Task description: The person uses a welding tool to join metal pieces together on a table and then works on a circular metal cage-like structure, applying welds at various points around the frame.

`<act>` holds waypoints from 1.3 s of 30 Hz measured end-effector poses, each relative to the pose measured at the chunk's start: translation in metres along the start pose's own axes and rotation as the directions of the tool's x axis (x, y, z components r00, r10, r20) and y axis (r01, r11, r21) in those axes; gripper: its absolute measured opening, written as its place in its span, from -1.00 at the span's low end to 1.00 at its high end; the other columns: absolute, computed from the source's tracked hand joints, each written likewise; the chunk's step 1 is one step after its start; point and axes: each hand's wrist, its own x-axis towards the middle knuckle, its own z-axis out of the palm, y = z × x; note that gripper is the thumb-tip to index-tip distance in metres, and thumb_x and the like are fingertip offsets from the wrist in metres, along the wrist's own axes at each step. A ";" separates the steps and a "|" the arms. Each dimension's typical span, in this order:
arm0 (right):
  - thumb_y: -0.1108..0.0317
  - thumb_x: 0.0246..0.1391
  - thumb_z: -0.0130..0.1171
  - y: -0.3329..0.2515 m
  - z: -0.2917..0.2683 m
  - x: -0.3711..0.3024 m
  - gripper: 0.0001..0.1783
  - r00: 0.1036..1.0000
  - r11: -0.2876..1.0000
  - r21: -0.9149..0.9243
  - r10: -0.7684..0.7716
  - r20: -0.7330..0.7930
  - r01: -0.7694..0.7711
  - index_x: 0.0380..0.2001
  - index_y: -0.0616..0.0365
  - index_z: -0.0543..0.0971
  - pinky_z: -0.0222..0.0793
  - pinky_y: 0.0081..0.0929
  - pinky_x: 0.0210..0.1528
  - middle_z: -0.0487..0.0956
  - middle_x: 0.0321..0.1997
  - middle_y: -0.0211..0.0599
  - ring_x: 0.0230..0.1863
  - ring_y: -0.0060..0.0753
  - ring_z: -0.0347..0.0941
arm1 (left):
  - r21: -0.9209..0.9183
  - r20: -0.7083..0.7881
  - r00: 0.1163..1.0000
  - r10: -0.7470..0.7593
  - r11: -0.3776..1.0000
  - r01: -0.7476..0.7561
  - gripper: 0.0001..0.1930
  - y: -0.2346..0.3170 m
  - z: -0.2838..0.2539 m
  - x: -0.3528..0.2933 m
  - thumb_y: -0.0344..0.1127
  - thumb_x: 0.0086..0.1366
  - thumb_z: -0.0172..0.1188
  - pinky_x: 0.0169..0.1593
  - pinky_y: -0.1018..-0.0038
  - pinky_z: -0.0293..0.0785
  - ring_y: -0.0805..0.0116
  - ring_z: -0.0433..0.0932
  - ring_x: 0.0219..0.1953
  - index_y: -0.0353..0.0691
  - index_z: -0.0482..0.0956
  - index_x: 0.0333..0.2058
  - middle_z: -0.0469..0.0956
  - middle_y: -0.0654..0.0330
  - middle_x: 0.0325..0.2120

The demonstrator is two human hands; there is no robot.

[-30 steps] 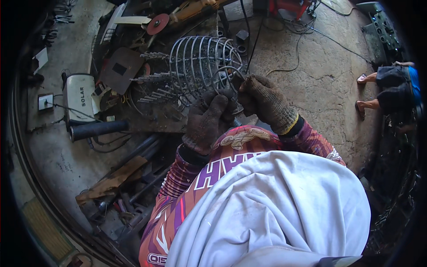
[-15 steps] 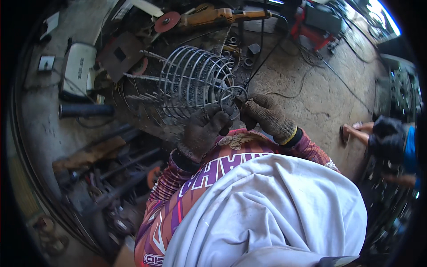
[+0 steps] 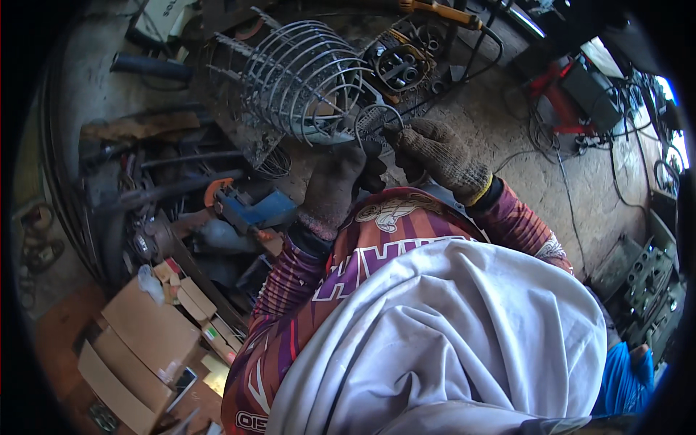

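In front of my chest I hold a thin metal ring [image 3: 379, 106] upright between both gloved hands. My left hand [image 3: 336, 183], in a dark, dirty glove, is closed on the ring's left side. My right hand [image 3: 440, 156], in a knitted grey-brown glove with a yellow cuff edge, pinches its right side. Just beyond, to the left, a cage of bent metal rods [image 3: 304, 80] lies on its side, formed of several hoops joined by long bars. The ring overlaps the cage's near right end in view; I cannot tell whether they touch.
Behind the cage stand a tray of metal parts [image 3: 402, 69] and an orange power tool [image 3: 442, 13]. A red-and-dark machine [image 3: 565, 94] with cables is at far right. Metal scraps, a blue tool [image 3: 264, 209] and a cardboard box [image 3: 148, 326] lie left. Someone in blue [image 3: 627, 373] is lower right.
The view has turned, so the cage and power tool sit higher and the cardboard box shows at lower left. Both hands still hold the ring.
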 end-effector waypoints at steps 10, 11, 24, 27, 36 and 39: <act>0.09 0.29 0.07 0.028 0.044 -0.012 -0.64 0.999 0.995 -0.104 0.004 0.034 -0.001 -0.10 0.17 0.56 0.40 -0.60 -0.41 0.53 -0.48 -0.45 -0.45 -0.64 0.44 | -0.034 -0.082 0.994 0.073 0.997 -0.076 -0.77 -0.037 -0.022 -0.041 -0.18 0.38 0.12 -0.35 0.58 0.53 0.53 0.55 -0.46 -0.22 0.57 -0.18 0.59 0.28 -0.42; 0.09 0.29 0.07 0.033 0.047 -0.014 -0.65 1.000 0.993 -0.119 0.015 0.027 -0.012 -0.13 0.18 0.56 0.39 -0.60 -0.41 0.53 -0.48 -0.45 -0.45 -0.64 0.43 | -0.011 -0.082 0.994 0.066 0.998 -0.068 -0.77 -0.042 -0.026 -0.045 -0.17 0.38 0.12 -0.35 0.59 0.53 0.55 0.54 -0.47 -0.21 0.57 -0.19 0.58 0.30 -0.43; 0.09 0.30 0.06 0.048 0.073 -0.041 -0.65 0.999 0.972 -0.235 0.028 -0.024 -0.033 -0.27 0.19 0.57 0.40 -0.58 -0.42 0.52 -0.51 -0.43 -0.48 -0.63 0.43 | -0.095 -0.100 0.988 0.119 0.987 -0.128 -0.81 -0.073 -0.030 -0.080 -0.20 0.37 0.16 -0.41 0.63 0.45 0.62 0.48 -0.48 -0.19 0.59 -0.23 0.54 0.35 -0.47; 0.08 0.28 0.09 0.059 0.059 -0.029 -0.64 0.998 0.979 -0.198 -0.048 -0.029 0.042 -0.30 0.20 0.57 0.40 -0.58 -0.42 0.52 -0.52 -0.42 -0.49 -0.63 0.43 | -0.121 -0.162 0.977 0.136 0.980 -0.157 -0.80 -0.075 -0.021 -0.071 -0.18 0.37 0.14 -0.38 0.62 0.44 0.63 0.47 -0.46 -0.18 0.60 -0.23 0.55 0.35 -0.45; 0.11 0.27 0.09 0.072 -0.037 0.016 -0.44 0.988 0.951 -0.310 -0.054 -0.143 0.007 0.19 0.28 0.36 0.41 -0.58 -0.25 0.53 -0.29 -0.43 -0.32 -0.61 0.42 | 0.189 -0.447 0.836 0.318 0.947 -0.260 -0.67 -0.090 -0.019 0.033 -0.06 0.32 0.19 -0.16 0.55 0.47 0.55 0.53 -0.28 -0.18 0.62 -0.11 0.62 0.33 -0.34; 0.04 0.27 0.06 0.116 -0.112 0.006 -0.39 0.973 0.942 -0.277 0.142 -0.181 -0.189 0.22 0.26 0.33 0.41 -0.55 -0.28 0.51 -0.27 -0.39 -0.34 -0.57 0.42 | 0.063 -0.537 0.788 0.302 0.946 -0.319 -0.62 -0.113 -0.033 0.055 -0.03 0.29 0.23 -0.12 0.53 0.48 0.50 0.55 -0.23 -0.22 0.61 -0.10 0.62 0.29 -0.29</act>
